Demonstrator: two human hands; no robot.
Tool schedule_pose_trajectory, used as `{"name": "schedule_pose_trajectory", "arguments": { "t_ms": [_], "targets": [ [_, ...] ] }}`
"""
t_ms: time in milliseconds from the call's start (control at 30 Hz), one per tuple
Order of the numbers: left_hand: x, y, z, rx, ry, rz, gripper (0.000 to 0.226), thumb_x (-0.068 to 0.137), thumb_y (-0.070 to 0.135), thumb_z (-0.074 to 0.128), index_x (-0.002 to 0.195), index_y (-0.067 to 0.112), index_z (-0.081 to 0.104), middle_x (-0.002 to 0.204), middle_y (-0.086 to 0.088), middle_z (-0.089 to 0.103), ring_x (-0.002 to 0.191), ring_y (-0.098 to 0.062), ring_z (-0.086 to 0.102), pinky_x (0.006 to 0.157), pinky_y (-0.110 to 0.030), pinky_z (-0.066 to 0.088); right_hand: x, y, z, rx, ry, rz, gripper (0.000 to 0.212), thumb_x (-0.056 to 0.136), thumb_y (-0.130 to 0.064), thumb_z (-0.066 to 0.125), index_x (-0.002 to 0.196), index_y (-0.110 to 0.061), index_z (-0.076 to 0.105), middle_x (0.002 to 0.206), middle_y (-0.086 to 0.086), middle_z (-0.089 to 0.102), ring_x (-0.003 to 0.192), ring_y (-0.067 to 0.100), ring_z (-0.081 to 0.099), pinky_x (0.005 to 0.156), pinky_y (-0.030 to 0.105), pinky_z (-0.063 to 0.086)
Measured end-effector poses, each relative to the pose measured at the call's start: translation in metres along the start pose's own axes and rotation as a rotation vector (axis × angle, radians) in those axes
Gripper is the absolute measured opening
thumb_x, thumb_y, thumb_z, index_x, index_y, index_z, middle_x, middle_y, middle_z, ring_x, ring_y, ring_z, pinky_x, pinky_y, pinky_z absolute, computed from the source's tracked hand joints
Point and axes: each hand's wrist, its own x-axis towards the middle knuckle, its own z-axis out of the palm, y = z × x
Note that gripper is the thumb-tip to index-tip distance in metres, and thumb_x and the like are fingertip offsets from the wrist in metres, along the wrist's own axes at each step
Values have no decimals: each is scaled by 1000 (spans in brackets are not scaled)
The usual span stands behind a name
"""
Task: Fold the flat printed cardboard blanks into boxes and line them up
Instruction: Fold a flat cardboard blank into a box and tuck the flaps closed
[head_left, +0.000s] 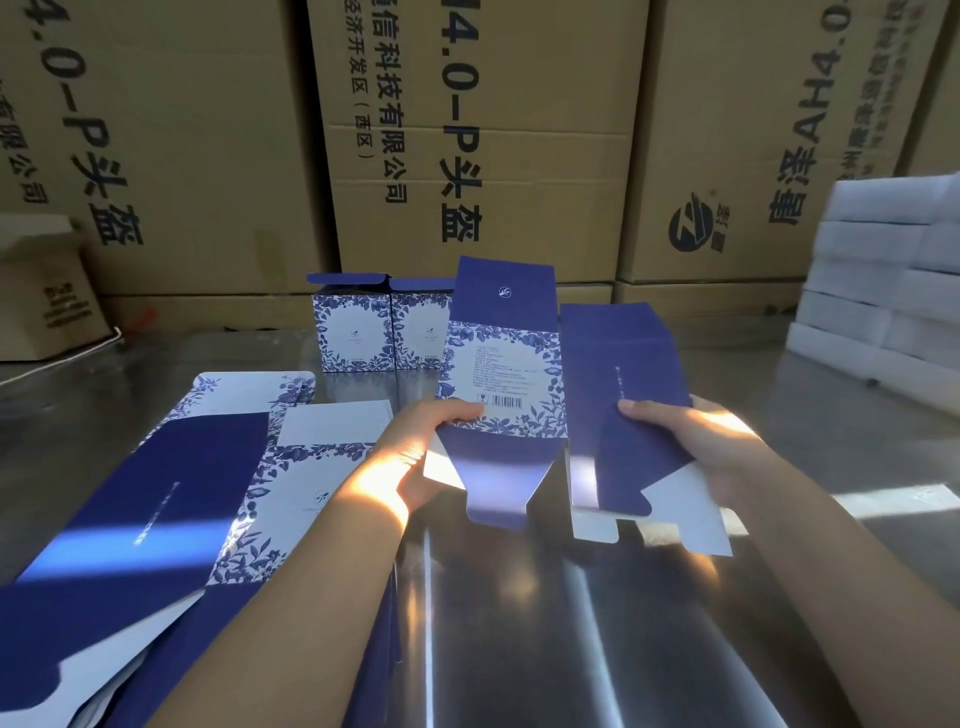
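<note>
Head view: left hand (415, 462) and right hand (696, 447) pinch a stiff, blue floral-printed cardboard blank (506, 364).

Head camera faces forward and down — close above the table (519, 623).

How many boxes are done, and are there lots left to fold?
Two folded boxes stand side by side at the back of the metal table. The left hand and right hand grip a third blank, partly opened, its bottom flaps unfolded. A pile of flat blanks lies on the left, waiting.
</note>
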Motion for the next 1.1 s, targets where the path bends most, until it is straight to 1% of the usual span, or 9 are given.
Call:
{"name": "schedule_pose_trajectory", "arguments": {
  "t_ms": [133, 267, 367, 433, 533, 633, 833, 933, 1100],
  "targets": [
    [-1, 2, 2, 28, 9, 17, 46, 56, 14, 79, 100, 3, 69, 90, -19, 63, 77, -35, 62, 86, -59, 47, -1, 0, -1, 0, -26, -11, 68, 41, -33, 87, 104, -17, 67, 91, 9, 75, 78, 31, 72, 65, 40, 57],
    [0, 1, 1, -42, 4, 3, 4, 64, 15, 76, 63, 13, 72, 59, -9, 61, 51, -25, 60, 63, -36, 52, 1, 0, -2, 24, -22, 10, 72, 39, -34, 86, 105, -14, 68, 91, 11, 75, 70, 29, 72, 60, 37, 55],
    [3, 2, 3, -219, -6, 60, 18, 70, 22, 71, 52, 20, 70, 60, -6, 64, 49, -23, 62, 56, -30, 52, 2, 0, 3, 84, -55, 73, 78, 44, -37, 86, 114, -9, 65, 97, 14, 73, 73, 31, 70, 63, 39, 56],
    [0, 3, 6, -337, -78, 123, 10, 72, 31, 72, 72, 22, 74, 73, -6, 71, 61, -24, 69, 53, -31, 54, 2, 0, 6, 134, -95, 91, 76, 51, -42, 82, 117, -10, 64, 95, 12, 73, 70, 29, 69, 58, 35, 56],
    [-1, 3, 7, -336, -200, 140, 44, 71, 34, 72, 113, 22, 67, 106, -5, 70, 87, -27, 69, 70, -36, 54, 2, -5, 8, 92, -156, 44, 53, 65, -56, 68, 102, -18, 68, 78, 3, 74, 59, 19, 70, 47, 24, 54],
    [1, 2, 8, -332, -216, 117, 82, 68, 31, 71, 143, 23, 38, 119, -6, 62, 93, -28, 63, 75, -36, 54, 0, -8, 6, 82, -104, -7, 27, 86, -59, 49, 80, -39, 67, 62, -18, 67, 55, 2, 66, 45, 29, 53],
    [4, 1, 9, -327, -195, 58, 32, 81, 36, 63, 106, 16, 60, 107, -12, 59, 94, -31, 64, 76, -42, 56, -6, -6, 10, 237, -222, 0, 71, 66, -80, 52, 94, -19, 75, 100, 9, 72, 88, 25, 70, 66, 36, 56],
    [5, 2, 11, -351, -151, 40, 57, 64, 41, 68, 116, 19, 58, 115, -12, 60, 94, -34, 67, 71, -41, 57, -8, -10, 14, 250, -233, 7, 78, 68, -75, 50, 124, -21, 57, 120, 5, 64, 105, 27, 65, 64, 36, 55],
    [5, 0, 11, -337, -147, 41, 64, 60, 47, 70, 118, 19, 60, 118, -14, 62, 96, -33, 68, 73, -43, 57, -15, -12, 17, 268, -259, -9, 60, 73, -60, 57, 118, -20, 57, 98, 2, 69, 87, 24, 70, 65, 34, 56]
  ]
}}
